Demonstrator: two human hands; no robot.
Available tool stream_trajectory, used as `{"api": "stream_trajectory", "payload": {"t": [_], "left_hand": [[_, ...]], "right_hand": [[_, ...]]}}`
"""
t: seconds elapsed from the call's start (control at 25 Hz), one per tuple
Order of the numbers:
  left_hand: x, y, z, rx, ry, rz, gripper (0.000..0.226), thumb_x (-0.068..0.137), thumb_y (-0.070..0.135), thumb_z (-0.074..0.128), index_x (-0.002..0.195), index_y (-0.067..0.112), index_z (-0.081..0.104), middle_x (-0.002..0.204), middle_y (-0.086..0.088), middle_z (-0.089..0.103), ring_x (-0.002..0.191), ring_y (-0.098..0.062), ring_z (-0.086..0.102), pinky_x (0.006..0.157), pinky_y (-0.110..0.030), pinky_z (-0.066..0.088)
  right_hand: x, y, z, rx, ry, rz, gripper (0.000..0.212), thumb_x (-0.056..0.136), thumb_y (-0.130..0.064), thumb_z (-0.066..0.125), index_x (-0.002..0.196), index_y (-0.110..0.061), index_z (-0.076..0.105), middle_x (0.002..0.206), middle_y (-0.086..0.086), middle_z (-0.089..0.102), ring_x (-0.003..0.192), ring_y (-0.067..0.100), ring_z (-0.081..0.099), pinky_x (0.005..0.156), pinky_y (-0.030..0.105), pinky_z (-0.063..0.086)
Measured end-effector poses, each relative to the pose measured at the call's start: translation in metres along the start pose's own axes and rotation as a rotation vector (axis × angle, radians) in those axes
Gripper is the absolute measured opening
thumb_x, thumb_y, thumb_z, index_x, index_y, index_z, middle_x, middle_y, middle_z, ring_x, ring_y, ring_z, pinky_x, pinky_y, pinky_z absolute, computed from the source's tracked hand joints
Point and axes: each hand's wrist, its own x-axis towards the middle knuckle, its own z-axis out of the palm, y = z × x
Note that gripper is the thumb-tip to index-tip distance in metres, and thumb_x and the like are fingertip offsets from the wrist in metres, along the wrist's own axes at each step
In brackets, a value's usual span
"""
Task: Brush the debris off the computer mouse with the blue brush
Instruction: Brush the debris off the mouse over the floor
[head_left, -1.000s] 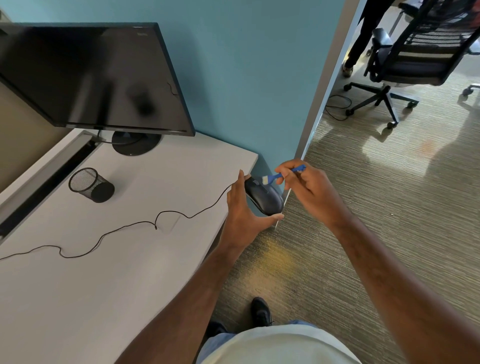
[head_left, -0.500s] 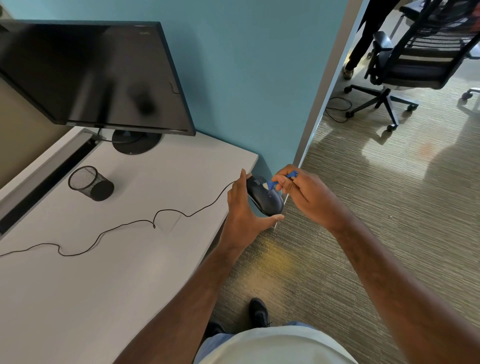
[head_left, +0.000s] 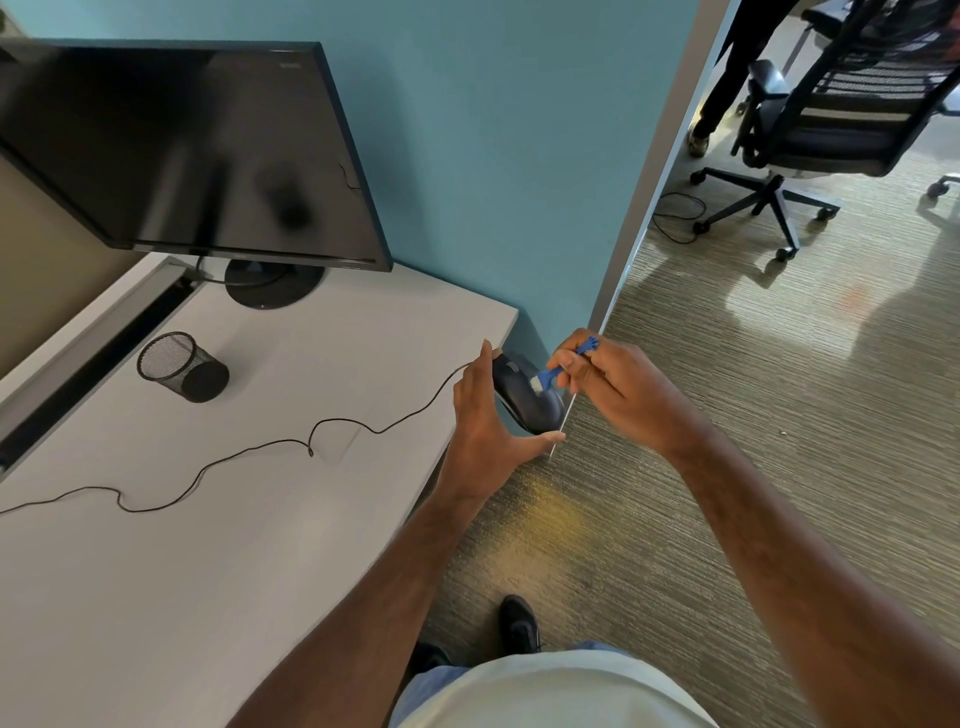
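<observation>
Left hand (head_left: 485, 421) cups a dark computer mouse (head_left: 525, 397) just off the corner of the white desk (head_left: 218, 519), thumb under its rear, fingers behind its far side. Right hand (head_left: 618, 389) pinches the blue brush (head_left: 563, 366) btwn fingertips; white bristles touch the mouse's top. Mouse cable (head_left: 249, 457) trails across the desk, w/ a mesh cup (head_left: 179, 366) and monitor (head_left: 176, 150) further back on the desk.
</observation>
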Motion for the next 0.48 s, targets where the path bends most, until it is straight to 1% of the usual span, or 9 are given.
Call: {"api": "stream_trajectory", "payload": {"t": [0.08, 0.12, 0.16, 0.24, 0.28, 0.36, 0.4, 0.48], "left_hand": [[-0.0001, 0.0002, -0.0003, -0.001, -0.002, -0.001, 0.135, 0.062, 0.048, 0.093, 0.161, 0.017, 0.006, 0.161, 0.000, 0.025, 0.145, -0.014, 0.023, 0.115, -0.034, 0.029], [0.0005, 0.0008, -0.0008, -0.003, -0.004, 0.002, 0.135, 0.062, 0.048, 0.093, 0.161, 0.017, 0.007, 0.161, 0.000, 0.025, 0.145, -0.013, 0.022, 0.115, -0.034, 0.028], [0.0012, 0.0010, -0.0014, -0.006, -0.003, 0.007, 0.135, 0.062, 0.047, 0.093, 0.161, 0.016, 0.007, 0.161, 0.000, 0.026, 0.144, -0.011, 0.022, 0.114, -0.034, 0.028], [0.0021, 0.0022, -0.0022, -0.010, 0.004, 0.017, 0.133, 0.063, 0.043, 0.094, 0.161, 0.015, 0.009, 0.160, -0.001, 0.027, 0.141, -0.008, 0.021, 0.113, -0.031, 0.026], [0.0020, 0.0021, -0.0028, -0.008, 0.009, 0.019, 0.133, 0.063, 0.043, 0.094, 0.161, 0.014, 0.009, 0.160, -0.001, 0.027, 0.141, -0.007, 0.021, 0.112, -0.030, 0.025], [0.0017, 0.0010, -0.0033, 0.002, 0.011, 0.030, 0.133, 0.062, 0.044, 0.094, 0.161, 0.012, 0.010, 0.161, -0.002, 0.027, 0.141, -0.006, 0.020, 0.113, -0.030, 0.025], [0.0014, 0.0006, -0.0030, 0.004, 0.013, 0.039, 0.133, 0.062, 0.045, 0.094, 0.161, 0.012, 0.011, 0.161, -0.003, 0.027, 0.142, -0.006, 0.020, 0.114, -0.031, 0.026], [0.0015, -0.0006, -0.0021, 0.006, 0.023, 0.049, 0.132, 0.062, 0.045, 0.093, 0.160, 0.011, 0.013, 0.160, -0.004, 0.029, 0.143, -0.010, 0.023, 0.116, -0.034, 0.027]], "right_hand": [[0.0004, 0.0017, 0.0006, 0.022, 0.022, 0.005, 0.028, 0.110, -0.019, 0.045, 0.102, -0.005, 0.067, 0.086, -0.008, 0.069, 0.081, 0.004, 0.068, 0.073, 0.013, 0.050], [0.0009, 0.0029, 0.0011, 0.015, 0.046, 0.000, 0.028, 0.110, -0.020, 0.045, 0.104, -0.006, 0.068, 0.087, -0.008, 0.069, 0.083, 0.005, 0.069, 0.074, 0.013, 0.050], [0.0017, 0.0034, 0.0017, 0.008, 0.059, -0.007, 0.027, 0.110, -0.021, 0.045, 0.107, -0.007, 0.068, 0.090, -0.010, 0.069, 0.086, 0.005, 0.069, 0.076, 0.013, 0.051], [0.0029, 0.0027, 0.0028, 0.007, 0.031, -0.015, 0.025, 0.110, -0.019, 0.046, 0.107, -0.006, 0.067, 0.091, -0.013, 0.069, 0.088, 0.006, 0.070, 0.078, 0.016, 0.054], [0.0028, 0.0018, 0.0033, 0.005, 0.014, -0.020, 0.025, 0.110, -0.018, 0.047, 0.104, -0.005, 0.067, 0.087, -0.014, 0.069, 0.085, 0.007, 0.071, 0.075, 0.018, 0.055], [0.0028, 0.0011, 0.0021, -0.023, 0.049, -0.024, 0.026, 0.110, -0.020, 0.047, 0.100, -0.006, 0.067, 0.081, -0.014, 0.068, 0.076, 0.009, 0.070, 0.067, 0.021, 0.054], [0.0026, 0.0023, 0.0012, -0.031, 0.087, -0.029, 0.027, 0.109, -0.023, 0.047, 0.101, -0.007, 0.068, 0.081, -0.013, 0.069, 0.073, 0.010, 0.070, 0.065, 0.021, 0.054], [0.0021, 0.0031, 0.0017, -0.005, 0.116, -0.034, 0.030, 0.108, -0.030, 0.048, 0.104, -0.010, 0.069, 0.084, -0.009, 0.072, 0.073, 0.011, 0.069, 0.066, 0.018, 0.052]]}}
